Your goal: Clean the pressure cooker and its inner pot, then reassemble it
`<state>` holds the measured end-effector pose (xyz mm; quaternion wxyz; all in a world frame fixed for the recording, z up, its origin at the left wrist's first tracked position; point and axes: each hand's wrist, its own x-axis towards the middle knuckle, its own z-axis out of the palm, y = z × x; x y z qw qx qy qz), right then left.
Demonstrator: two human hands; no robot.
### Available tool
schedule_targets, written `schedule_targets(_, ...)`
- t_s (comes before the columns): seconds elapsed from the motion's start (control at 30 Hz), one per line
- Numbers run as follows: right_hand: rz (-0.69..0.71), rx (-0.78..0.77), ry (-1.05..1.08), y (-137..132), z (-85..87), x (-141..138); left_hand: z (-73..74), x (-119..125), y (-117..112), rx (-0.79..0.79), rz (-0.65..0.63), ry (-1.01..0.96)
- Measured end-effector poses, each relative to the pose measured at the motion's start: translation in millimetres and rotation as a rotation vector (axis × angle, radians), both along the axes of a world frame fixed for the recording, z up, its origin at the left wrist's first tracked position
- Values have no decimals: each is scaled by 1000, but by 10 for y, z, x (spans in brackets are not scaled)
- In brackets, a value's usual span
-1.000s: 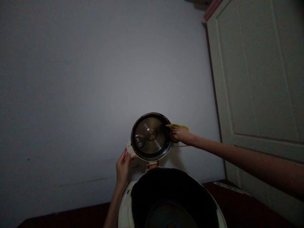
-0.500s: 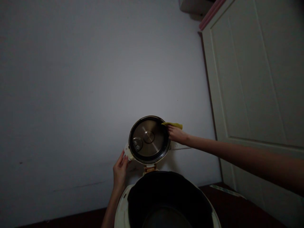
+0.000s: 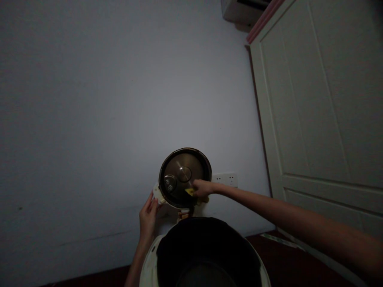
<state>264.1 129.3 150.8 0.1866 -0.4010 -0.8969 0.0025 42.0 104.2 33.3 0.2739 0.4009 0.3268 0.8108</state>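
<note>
A pressure cooker (image 3: 149, 261) stands in front of me, its dark inside facing up. Its round lid (image 3: 184, 161) is raised on the hinge behind, showing the metal underside and a small valve cover at the left. My left hand (image 3: 148, 215) grips the pale tab on the lid's left edge between thumb and fingers. At the lower right of the lid, my right hand (image 3: 202, 188) is closed on a yellow cloth (image 3: 189, 192), pressed to the lid's inner rim. Part of the cloth hangs below the fingers.
Behind the lid rises a pale wall (image 3: 134, 99) with a white power socket (image 3: 229, 179) just right of the lid. A panelled white door (image 3: 305, 119) stands at the right. Dark red surface (image 3: 254, 241) shows around the cooker. Top right holds a pale box-like unit (image 3: 236, 12).
My right hand has moved the cloth from the lid's upper right edge down to its lower right. My left hand keeps its grip on the tab. The view has shifted slightly.
</note>
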Motion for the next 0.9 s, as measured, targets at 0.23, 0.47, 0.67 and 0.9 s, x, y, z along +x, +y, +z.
schedule_targets(0.23, -10, 184, 967, 204, 599, -163, 11, -10, -1, -6, -7, 0)
schedule_targets(0.47, 68, 245, 1374, 208, 644, -698, 0, -6, -7, 21, -32, 4)
schedule_targets(0.67, 159, 233, 1429, 58, 384, -1035, -28, -15, 7, 46, -30, 27)
schedule_targets(0.9, 315, 304, 1100, -51, -101, -1243, -22, -10, -13, 49, -29, 15)
